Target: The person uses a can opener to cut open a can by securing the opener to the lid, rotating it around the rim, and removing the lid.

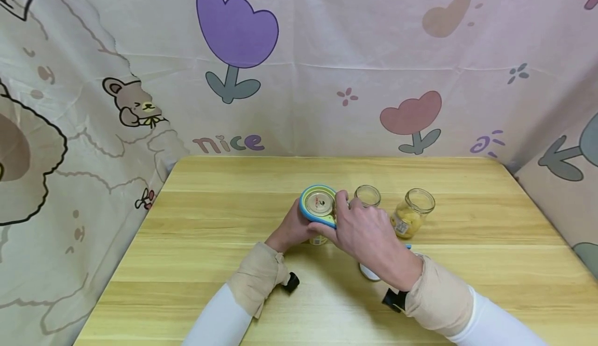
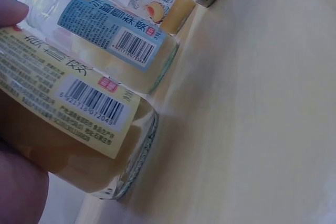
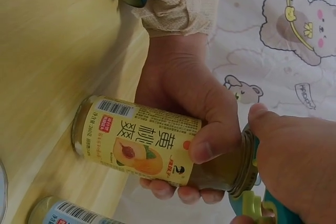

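A glass jar (image 3: pixel 142 140) with a yellow peach label stands close over the table, its metal lid (image 1: pixel 320 202) facing up. My left hand (image 1: pixel 290 230) grips the jar round its side, the thumb across the label in the right wrist view. A blue and green jar opener (image 1: pixel 306 215) encircles the lid. My right hand (image 1: pixel 366 231) holds the opener at its right side, fingers curled over it. In the right wrist view the opener's green part (image 3: pixel 253 205) shows beside the jar's neck, and the right hand (image 3: pixel 294 156) covers much of the rest.
Two lidless glass jars, one slim (image 1: pixel 368 194) and one with yellow fruit (image 1: pixel 410 218), stand right of the hands. A white round piece (image 1: pixel 370 273) lies partly under the right forearm. A blue-labelled jar (image 2: pixel 123 40) is close behind the held one. The patterned cloth (image 1: pixel 322 76) hangs behind the table.
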`<state>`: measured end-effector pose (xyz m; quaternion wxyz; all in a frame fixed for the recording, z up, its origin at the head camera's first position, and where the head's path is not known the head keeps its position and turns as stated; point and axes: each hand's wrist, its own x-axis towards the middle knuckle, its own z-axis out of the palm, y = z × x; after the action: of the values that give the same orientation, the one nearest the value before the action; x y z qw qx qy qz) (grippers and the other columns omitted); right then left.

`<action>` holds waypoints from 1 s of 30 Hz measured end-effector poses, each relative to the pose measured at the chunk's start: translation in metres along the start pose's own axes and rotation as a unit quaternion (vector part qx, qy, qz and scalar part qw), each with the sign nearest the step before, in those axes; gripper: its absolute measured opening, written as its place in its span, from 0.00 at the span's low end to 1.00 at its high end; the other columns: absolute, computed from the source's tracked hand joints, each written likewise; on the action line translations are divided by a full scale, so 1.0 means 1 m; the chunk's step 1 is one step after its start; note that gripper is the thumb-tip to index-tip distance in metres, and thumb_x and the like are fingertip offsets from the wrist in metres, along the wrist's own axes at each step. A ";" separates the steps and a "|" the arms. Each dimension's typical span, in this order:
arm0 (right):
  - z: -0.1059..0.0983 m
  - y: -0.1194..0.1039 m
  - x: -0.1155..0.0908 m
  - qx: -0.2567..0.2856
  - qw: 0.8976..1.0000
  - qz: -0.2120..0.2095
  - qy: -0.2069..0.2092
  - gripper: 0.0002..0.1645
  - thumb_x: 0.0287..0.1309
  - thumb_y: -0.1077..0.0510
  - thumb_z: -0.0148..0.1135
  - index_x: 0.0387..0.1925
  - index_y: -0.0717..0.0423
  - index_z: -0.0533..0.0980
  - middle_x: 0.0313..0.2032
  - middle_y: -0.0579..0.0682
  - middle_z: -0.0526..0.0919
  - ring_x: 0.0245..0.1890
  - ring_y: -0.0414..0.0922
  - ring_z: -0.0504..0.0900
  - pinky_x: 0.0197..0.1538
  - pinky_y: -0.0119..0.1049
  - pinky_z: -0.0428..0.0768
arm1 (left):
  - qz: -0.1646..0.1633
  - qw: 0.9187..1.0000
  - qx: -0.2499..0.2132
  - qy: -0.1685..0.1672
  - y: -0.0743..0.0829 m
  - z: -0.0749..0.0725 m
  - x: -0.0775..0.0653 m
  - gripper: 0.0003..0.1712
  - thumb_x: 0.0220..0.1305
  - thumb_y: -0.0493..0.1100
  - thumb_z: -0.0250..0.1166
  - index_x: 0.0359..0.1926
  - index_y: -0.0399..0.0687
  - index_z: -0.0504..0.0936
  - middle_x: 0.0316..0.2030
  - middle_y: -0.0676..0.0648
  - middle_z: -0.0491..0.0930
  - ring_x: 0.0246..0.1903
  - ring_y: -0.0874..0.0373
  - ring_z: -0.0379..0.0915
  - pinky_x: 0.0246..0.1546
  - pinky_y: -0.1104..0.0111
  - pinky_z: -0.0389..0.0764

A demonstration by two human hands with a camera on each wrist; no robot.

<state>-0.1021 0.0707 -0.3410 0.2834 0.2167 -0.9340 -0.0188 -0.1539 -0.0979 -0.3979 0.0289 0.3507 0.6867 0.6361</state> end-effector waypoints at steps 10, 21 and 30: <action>-0.001 0.003 0.000 0.009 1.000 -0.013 -0.014 0.45 0.49 0.18 0.49 0.31 0.58 0.65 0.12 0.46 0.60 0.06 0.43 0.58 0.07 0.37 0.61 | 0.007 1.000 -0.010 -0.020 -0.006 -0.003 -0.001 0.39 0.51 0.37 0.73 0.60 0.28 0.63 0.50 0.31 0.72 0.51 0.53 0.70 0.59 0.56 0.69; 0.000 0.008 -0.004 0.006 0.998 -0.067 0.018 0.44 0.54 0.18 0.42 0.30 0.58 0.65 0.12 0.45 0.61 0.07 0.43 0.60 0.07 0.36 0.63 | -0.035 0.992 -0.084 -0.082 -0.027 -0.013 -0.005 0.46 0.48 0.31 0.73 0.65 0.32 0.58 0.56 0.32 0.69 0.56 0.50 0.67 0.63 0.54 0.64; -0.005 0.009 -0.006 0.025 0.996 -0.082 -0.016 0.51 0.51 0.17 0.44 0.43 0.62 0.69 0.16 0.47 0.66 0.08 0.43 0.61 0.07 0.37 0.65 | -0.083 0.976 -0.131 -0.155 -0.018 -0.022 -0.005 0.46 0.46 0.28 0.73 0.65 0.30 0.57 0.54 0.43 0.70 0.54 0.57 0.68 0.63 0.58 0.65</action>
<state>-0.0988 0.0821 -0.3381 0.2602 0.2998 -0.9176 -0.0220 -0.1690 -0.1186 -0.4113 0.2336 0.3795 0.6113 0.6540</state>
